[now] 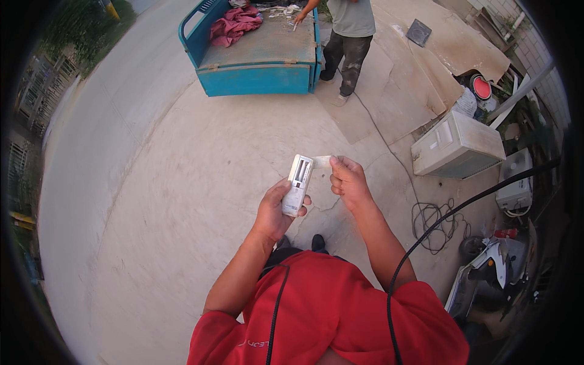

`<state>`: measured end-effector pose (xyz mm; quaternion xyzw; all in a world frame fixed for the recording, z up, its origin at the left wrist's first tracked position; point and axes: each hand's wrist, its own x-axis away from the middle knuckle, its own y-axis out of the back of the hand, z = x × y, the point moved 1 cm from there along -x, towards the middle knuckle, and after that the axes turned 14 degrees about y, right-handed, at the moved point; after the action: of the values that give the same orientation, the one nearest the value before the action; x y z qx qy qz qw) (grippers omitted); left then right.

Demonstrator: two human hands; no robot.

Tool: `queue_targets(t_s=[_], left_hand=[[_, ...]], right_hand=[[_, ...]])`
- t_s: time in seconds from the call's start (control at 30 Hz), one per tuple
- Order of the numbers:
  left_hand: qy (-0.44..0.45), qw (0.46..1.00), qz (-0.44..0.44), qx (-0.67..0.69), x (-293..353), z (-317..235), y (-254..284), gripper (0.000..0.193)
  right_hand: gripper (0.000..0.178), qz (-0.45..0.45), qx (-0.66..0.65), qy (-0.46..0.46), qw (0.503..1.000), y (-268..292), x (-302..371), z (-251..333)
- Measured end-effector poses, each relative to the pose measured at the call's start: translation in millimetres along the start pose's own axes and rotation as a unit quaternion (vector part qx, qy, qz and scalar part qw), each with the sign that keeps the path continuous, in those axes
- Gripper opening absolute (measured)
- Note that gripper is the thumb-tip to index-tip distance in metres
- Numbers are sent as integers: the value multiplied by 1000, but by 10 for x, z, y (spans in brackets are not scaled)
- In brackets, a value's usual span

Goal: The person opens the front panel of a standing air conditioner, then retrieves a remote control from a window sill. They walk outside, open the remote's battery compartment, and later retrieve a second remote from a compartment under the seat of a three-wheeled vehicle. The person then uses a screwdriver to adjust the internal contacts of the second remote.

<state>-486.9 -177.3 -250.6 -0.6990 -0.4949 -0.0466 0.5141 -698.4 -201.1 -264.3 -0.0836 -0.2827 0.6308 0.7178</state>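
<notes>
A white remote control point(294, 199) is held back side up in my left hand point(272, 212), its long body tilted slightly to the right. Fingers wrap around the lower half. The battery compartment point(301, 169) at its upper end is uncovered; whether batteries lie inside, I cannot tell. My right hand point(350, 184) pinches a small whitish battery cover point(322, 162) between thumb and fingers. The cover is beside the compartment, close to the remote's right edge; whether they touch is unclear.
Ahead stands a blue cargo bed point(255, 80) with a red cloth point(236, 26); a person point(353, 45) is beside it. To the right are a white box-shaped appliance point(457, 146), a coiled cable point(435, 225), flattened cardboard point(401, 79) and a scooter point(496, 267).
</notes>
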Motion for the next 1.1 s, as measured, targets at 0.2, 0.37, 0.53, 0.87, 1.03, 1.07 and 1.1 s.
queue_targets(t_s=[0.2,0.37,0.53,0.87,1.03,1.07,1.1], left_hand=[[26,992,-27,-124,3,-7,-2,41],[39,990,-14,-137,-6,-11,-23,43],[33,989,-1,-143,-19,-7,-54,46],[38,972,-80,-218,-37,11,-101,35],[45,969,-98,-223,-42,8,-108,31],[18,970,-97,-223,-41,1,-109,31],[18,969,-96,-225,-40,-2,-108,30]], right_hand=[[24,202,208,42,956,47,-158,326],[24,286,315,30,905,39,-235,418],[24,288,329,20,899,6,-244,431],[25,189,468,188,842,-93,-111,330],[29,152,447,195,860,-117,-38,269],[30,155,441,197,862,-121,-27,259],[31,151,452,180,861,-122,-17,247]])
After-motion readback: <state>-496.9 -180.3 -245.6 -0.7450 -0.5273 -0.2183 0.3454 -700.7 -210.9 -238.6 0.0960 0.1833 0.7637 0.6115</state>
